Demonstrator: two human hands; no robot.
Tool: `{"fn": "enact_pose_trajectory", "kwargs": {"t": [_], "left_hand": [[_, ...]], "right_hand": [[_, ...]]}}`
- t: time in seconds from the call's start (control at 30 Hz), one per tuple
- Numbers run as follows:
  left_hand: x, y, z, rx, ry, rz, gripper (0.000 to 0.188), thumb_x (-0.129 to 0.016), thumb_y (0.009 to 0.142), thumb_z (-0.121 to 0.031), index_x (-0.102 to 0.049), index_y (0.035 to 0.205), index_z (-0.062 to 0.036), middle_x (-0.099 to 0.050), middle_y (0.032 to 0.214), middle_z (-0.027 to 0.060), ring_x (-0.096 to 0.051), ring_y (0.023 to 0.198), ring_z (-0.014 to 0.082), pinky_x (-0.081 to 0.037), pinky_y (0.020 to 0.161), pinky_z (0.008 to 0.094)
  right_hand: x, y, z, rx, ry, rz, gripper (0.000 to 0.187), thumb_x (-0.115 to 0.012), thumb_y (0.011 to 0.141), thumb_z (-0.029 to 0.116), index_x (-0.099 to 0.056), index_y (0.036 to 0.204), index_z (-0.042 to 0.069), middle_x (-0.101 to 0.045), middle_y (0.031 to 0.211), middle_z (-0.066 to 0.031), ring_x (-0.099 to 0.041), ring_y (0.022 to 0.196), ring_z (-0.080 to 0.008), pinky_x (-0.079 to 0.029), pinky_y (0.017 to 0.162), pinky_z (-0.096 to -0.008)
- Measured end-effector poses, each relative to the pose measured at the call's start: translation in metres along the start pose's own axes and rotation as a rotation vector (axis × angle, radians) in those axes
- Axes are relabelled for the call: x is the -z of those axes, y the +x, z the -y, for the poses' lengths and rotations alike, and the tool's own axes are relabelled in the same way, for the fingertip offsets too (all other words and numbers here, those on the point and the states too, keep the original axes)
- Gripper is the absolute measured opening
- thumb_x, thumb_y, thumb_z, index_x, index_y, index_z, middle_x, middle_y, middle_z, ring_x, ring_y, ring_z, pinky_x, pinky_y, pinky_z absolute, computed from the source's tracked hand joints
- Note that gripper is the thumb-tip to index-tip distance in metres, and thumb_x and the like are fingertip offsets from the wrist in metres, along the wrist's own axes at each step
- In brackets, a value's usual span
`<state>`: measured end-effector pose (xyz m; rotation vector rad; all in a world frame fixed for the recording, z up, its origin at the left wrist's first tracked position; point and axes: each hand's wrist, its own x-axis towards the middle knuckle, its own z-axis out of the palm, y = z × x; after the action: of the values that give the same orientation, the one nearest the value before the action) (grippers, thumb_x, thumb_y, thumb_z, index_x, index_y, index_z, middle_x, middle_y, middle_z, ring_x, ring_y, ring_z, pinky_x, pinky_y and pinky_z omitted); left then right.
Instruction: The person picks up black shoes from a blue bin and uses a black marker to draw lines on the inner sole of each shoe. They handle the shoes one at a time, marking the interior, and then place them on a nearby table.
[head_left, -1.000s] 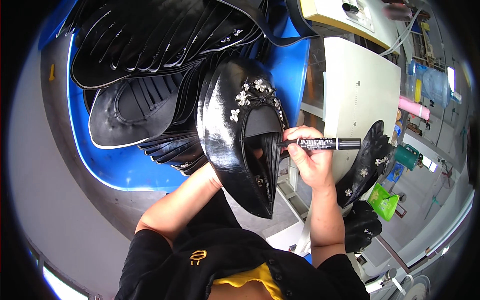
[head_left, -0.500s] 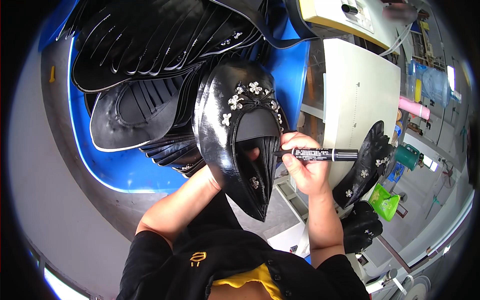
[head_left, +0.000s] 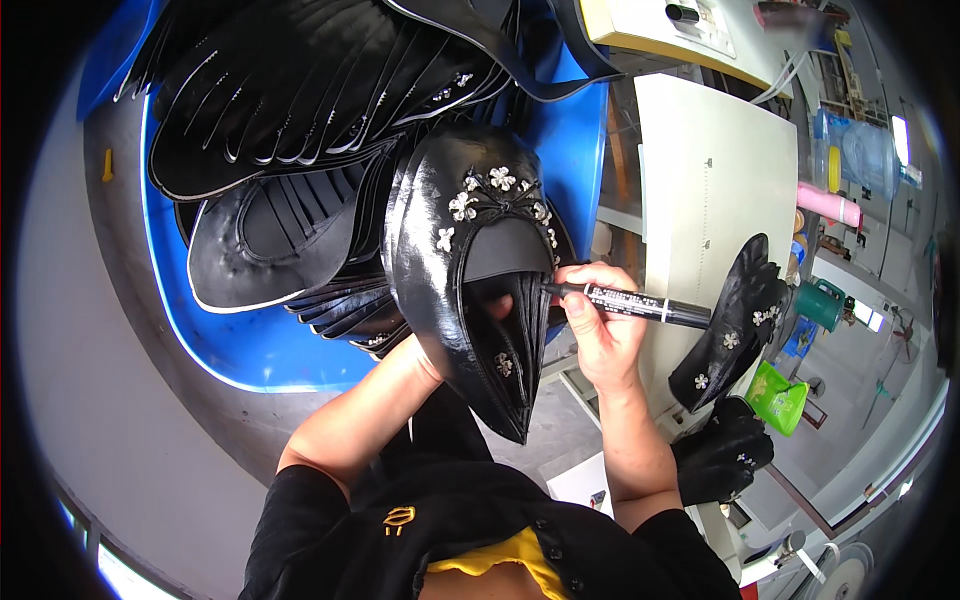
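A stack of glossy black shoe uppers [head_left: 420, 230], trimmed with white flowers, stands tilted before me. From beneath, my left hand [head_left: 499, 307] grips it; a fingertip shows through the opening, the rest of the hand is hidden behind. My right hand [head_left: 607, 325] is closed round a black marker pen [head_left: 640, 304]. The pen's tip meets the inner edge of the layered uppers, or lies just beside it. Behind the stack, more black uppers [head_left: 270, 245] lie in piles.
A blue plastic tub [head_left: 240, 368] holds the piles. To the right is a white tabletop [head_left: 690, 190], with flowered black uppers [head_left: 728, 335] hanging at its near right side. Farther right are a pink bottle [head_left: 830, 205] and a green basket [head_left: 777, 400].
The marker has tilted, its rear end now lower, while its tip stays at the uppers' edge. My right hand has shifted slightly left. The left hand keeps its hold.
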<state>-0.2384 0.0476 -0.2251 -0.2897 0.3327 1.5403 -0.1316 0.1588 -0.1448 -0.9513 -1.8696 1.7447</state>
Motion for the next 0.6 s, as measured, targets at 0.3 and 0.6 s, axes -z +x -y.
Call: {"fn": "enact_pose_trajectory", "kwargs": {"t": [0.3, 0.6], "left_hand": [[-0.0014, -0.0017, -0.0011, 0.091, -0.091, -0.030, 0.035, -0.068, 0.079, -0.010, -0.056, 0.111, -0.0058, -0.063, 0.100, 0.0041, -0.061, 0.091, 0.0171, -0.050, 0.081, 0.0319], [0.0038, 0.0010, 0.0056, 0.010, 0.015, -0.030, 0.033, -0.068, 0.079, -0.008, -0.056, 0.110, -0.0057, -0.063, 0.098, 0.0062, -0.062, 0.088, 0.0195, -0.052, 0.078, 0.0332]], "right_hand": [[0.0073, 0.0051, 0.0009, -0.028, -0.039, 0.122, 0.018, -0.062, 0.084, 0.003, -0.054, 0.099, -0.001, -0.055, 0.093, -0.0070, -0.047, 0.071, -0.0065, -0.039, 0.062, -0.0183], [0.0075, 0.0048, 0.0020, 0.055, -0.077, 0.175, 0.016, -0.062, 0.084, 0.003, -0.054, 0.097, -0.001, -0.054, 0.091, -0.0056, -0.045, 0.067, -0.0057, -0.037, 0.058, -0.0184]]}}
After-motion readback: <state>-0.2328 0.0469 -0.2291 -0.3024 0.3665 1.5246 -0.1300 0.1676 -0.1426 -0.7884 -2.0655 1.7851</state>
